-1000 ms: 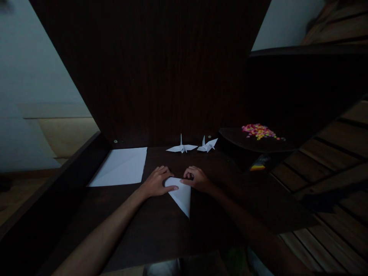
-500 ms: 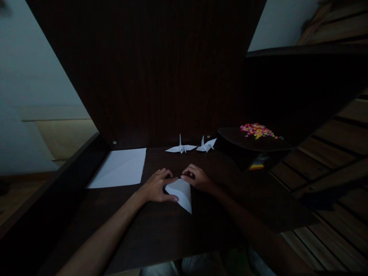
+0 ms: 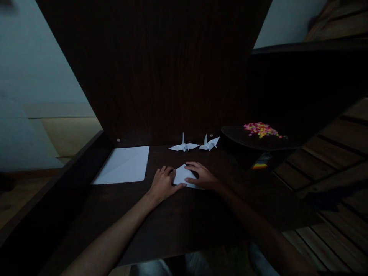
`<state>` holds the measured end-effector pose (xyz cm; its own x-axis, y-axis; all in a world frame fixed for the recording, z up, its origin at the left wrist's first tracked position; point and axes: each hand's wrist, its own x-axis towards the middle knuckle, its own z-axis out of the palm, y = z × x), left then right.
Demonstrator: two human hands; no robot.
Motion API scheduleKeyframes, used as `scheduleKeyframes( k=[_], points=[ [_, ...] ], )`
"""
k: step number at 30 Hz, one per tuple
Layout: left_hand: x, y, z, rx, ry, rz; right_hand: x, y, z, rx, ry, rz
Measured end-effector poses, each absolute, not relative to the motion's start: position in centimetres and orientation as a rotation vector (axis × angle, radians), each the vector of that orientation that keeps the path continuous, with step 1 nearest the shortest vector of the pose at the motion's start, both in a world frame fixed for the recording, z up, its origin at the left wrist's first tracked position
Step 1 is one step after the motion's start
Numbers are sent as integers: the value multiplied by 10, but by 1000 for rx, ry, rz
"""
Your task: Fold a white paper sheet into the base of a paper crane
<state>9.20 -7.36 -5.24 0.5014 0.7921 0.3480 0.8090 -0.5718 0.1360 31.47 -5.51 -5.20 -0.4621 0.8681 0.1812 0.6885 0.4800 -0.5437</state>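
Observation:
A small folded piece of white paper [image 3: 181, 176] lies on the dark wooden desk [image 3: 172, 222] between my hands. My left hand [image 3: 163, 184] rests on its left edge, fingers curled and thumb pressed on the paper. My right hand [image 3: 202, 176] lies flat over its right side, fingers stretched across the top. Much of the folded paper is covered by the hands. Two finished white paper cranes [image 3: 184, 145] [image 3: 209, 143] stand at the back of the desk.
A flat white sheet [image 3: 123, 165] with crease lines lies at the left of the desk. A dark tray [image 3: 244, 142] at the right holds a pile of small colourful bits [image 3: 261, 129]. A tall dark board rises behind the desk. Wooden slats show at the right.
The long downward-pointing triangle of paper has been folded up into a smaller shape. Both hands moved up and now press on it; the right hand went from curled to flat.

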Motion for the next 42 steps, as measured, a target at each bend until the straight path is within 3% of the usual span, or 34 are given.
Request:
scheduleKeyframes(
  k=[13, 19, 28, 42],
  points=[
    [69, -70, -50, -3060, -1061, -822, 312, -49, -62, -1200, -2448, 104],
    [64, -71, -49, -2995, -1237, -764, 295, -38, -71, -1105, -2505, 150],
    [61, -74, -51, -3133, -1271, -348, 295, -34, -73, -1038, -2452, 350],
    [46, -65, -41, -3275, -1207, -401, 295, -48, -65, -1120, -2482, 449]
  ],
)
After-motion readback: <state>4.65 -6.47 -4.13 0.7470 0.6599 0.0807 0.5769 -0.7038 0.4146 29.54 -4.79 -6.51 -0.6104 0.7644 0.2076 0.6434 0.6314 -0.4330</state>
